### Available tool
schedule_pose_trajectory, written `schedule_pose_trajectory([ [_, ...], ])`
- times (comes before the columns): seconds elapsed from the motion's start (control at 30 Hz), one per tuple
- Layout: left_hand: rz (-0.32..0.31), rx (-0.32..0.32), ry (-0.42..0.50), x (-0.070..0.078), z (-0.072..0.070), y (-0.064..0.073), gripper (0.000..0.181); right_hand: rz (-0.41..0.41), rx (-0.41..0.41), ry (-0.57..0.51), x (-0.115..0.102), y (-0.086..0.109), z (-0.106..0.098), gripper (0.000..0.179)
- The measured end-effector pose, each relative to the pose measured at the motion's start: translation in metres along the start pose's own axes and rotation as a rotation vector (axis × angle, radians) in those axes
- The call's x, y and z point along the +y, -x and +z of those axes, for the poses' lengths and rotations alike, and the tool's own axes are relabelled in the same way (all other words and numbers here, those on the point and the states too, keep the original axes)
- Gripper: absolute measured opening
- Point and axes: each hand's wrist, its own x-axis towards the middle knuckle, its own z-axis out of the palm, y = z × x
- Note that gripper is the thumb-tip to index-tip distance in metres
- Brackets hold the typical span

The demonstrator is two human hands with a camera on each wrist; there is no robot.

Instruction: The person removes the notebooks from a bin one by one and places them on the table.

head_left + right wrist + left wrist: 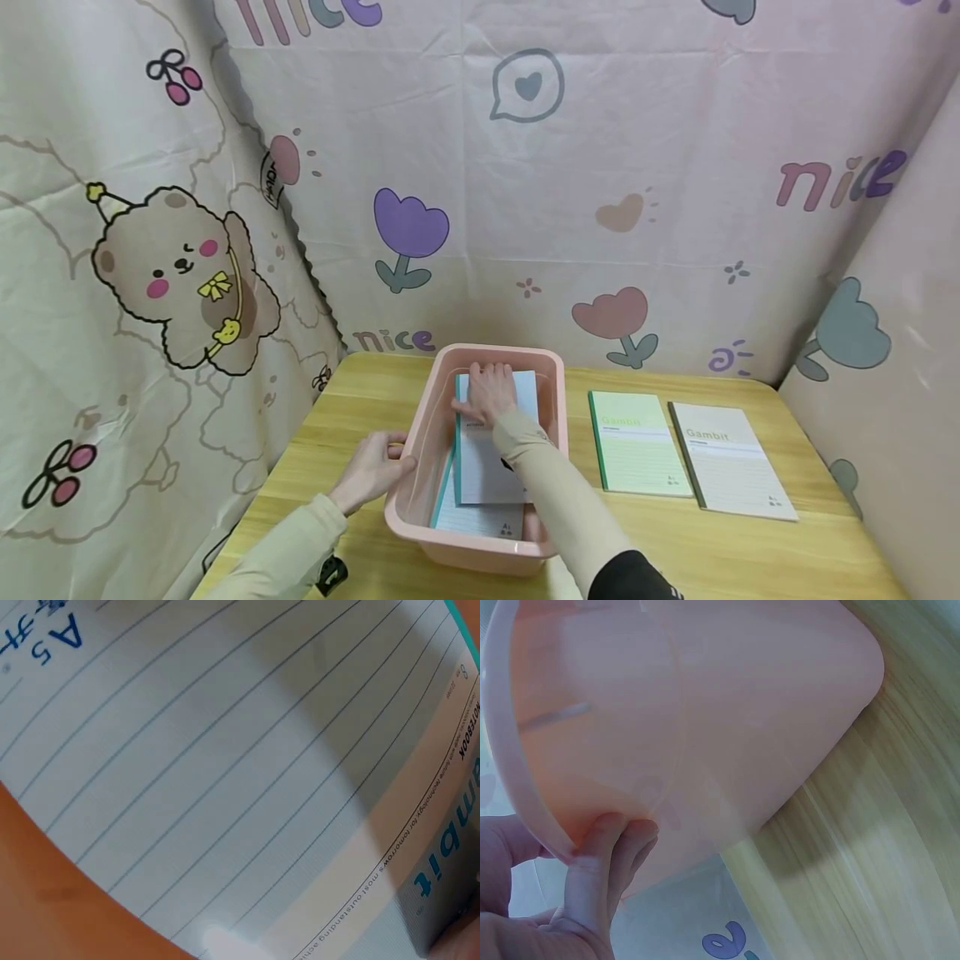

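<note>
A pink plastic bin (401, 500) stands on the table, and my left hand (372, 471) grips its left rim. In the left wrist view, the fingers (592, 877) curl over the bin's edge (525, 787). Inside the bin lies a light-blue notebook (480, 471) with a teal spine, over another blue-edged notebook (472, 518). My right hand (492, 396) rests on the far part of the upper notebook, fingers stretched toward its top edge, thumb out to the left. The lined cover (225, 750) fills the right wrist view, looking slightly bowed, with a fingertip (454, 941) at the corner.
Right of the bin, a green notebook (641, 446) and a grey-white notebook (731, 458) lie side by side on the wooden table (360, 392). A printed cloth (480, 208) hangs behind the table and along both sides.
</note>
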Motion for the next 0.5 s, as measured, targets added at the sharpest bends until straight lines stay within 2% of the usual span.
schedule_pose_trajectory([
  [0.13, 0.006, -0.002, 0.006, 0.000, 0.000, 0.000, 0.044, -0.021, 0.041, -0.011, 0.002, -0.004, -0.010, 0.062],
  [0.33, 0.011, -0.001, 0.000, -0.001, 0.000, -0.001, 0.043, -0.030, 0.040, -0.027, 0.003, -0.010, -0.035, 0.068],
  [0.5, 0.007, -0.002, -0.008, -0.002, 0.000, -0.001, 0.043, -0.041, 0.067, -0.029, 0.004, -0.016, -0.061, 0.058],
])
